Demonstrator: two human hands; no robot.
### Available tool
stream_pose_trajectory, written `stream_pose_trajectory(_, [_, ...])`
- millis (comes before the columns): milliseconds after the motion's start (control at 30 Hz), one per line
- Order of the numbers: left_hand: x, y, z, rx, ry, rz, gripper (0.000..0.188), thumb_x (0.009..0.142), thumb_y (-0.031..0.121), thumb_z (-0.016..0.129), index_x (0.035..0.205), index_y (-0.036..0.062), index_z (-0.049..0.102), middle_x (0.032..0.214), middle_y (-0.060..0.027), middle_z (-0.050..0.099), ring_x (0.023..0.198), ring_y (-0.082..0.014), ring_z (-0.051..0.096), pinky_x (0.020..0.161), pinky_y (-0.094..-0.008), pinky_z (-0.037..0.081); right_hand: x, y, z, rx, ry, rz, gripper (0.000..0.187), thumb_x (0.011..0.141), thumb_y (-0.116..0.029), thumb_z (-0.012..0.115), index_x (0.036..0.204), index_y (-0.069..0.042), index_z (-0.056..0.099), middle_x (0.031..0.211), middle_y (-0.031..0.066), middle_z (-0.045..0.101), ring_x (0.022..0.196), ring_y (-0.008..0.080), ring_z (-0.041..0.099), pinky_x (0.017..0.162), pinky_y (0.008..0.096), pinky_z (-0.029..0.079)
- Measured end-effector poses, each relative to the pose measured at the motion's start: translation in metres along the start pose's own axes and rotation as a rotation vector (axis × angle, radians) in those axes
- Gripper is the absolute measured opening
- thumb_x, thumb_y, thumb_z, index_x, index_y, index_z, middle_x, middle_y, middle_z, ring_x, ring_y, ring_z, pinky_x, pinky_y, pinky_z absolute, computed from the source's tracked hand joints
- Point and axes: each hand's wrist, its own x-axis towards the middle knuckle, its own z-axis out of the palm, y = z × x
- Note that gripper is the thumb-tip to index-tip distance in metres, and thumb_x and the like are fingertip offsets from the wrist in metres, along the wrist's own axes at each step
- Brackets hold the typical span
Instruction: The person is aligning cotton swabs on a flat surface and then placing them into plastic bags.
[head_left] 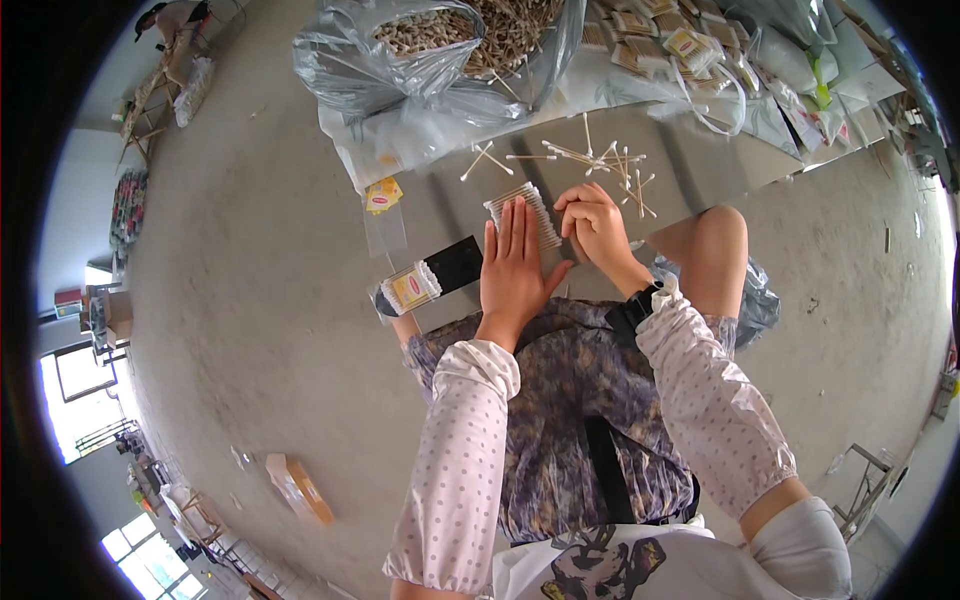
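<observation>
My left hand (512, 268) lies flat, fingers stretched, over a neat row of cotton swabs (543, 212) on the grey tabletop. Just right of the row, my right hand (598, 228) has its fingers curled in near the swab ends; whatever they hold, if anything, is hidden. Several loose cotton swabs (600, 160) lie scattered farther back, some crossing each other. Left of my left hand, a black strip (455, 264) extends beside a small pack of swabs (410, 287) with a yellow-and-white label.
An open grey plastic bag (350, 70) full of swabs (510, 35) stands at the back. Packed swab bundles (650, 45) are heaped at the back right. Yellow cards (382, 195) and a clear sleeve (385, 238) lie at the left edge. A cardboard piece (298, 488) rests on the floor.
</observation>
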Motion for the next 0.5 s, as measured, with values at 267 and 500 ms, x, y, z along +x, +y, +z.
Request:
stream_pose_trajectory(267, [0.001, -0.0014, 0.0026, -0.053, 0.005, -0.009, 0.091, 0.09, 0.058, 0.057, 0.148, -0.008, 0.032, 0.156, -0.0232, 0.031, 0.147, -0.0359, 0.027, 0.119, -0.0495, 0.024, 0.0005, -0.0034, 0.0008, -0.081, -0.019, -0.027, 0.014, 0.068, 0.003, 0.06, 0.056, -0.006, 0.061, 0.088, 0.0006, 0.066, 0.086, 0.0235, 0.06, 0.078, 0.0346, 0.049])
stream_pose_trajectory(500, [-0.0004, -0.0024, 0.0021, -0.082, 0.008, -0.012, 0.091, 0.09, 0.056, 0.058, 0.149, -0.0076, 0.031, 0.158, -0.0226, 0.029, 0.148, -0.0358, 0.026, 0.119, -0.0494, 0.023, -0.0007, -0.0037, 0.0033, -0.086, -0.005, 0.011, 0.015, 0.067, 0.001, 0.061, 0.055, -0.007, 0.061, 0.088, -0.0004, 0.066, 0.088, 0.0227, 0.06, 0.08, 0.0343, 0.049])
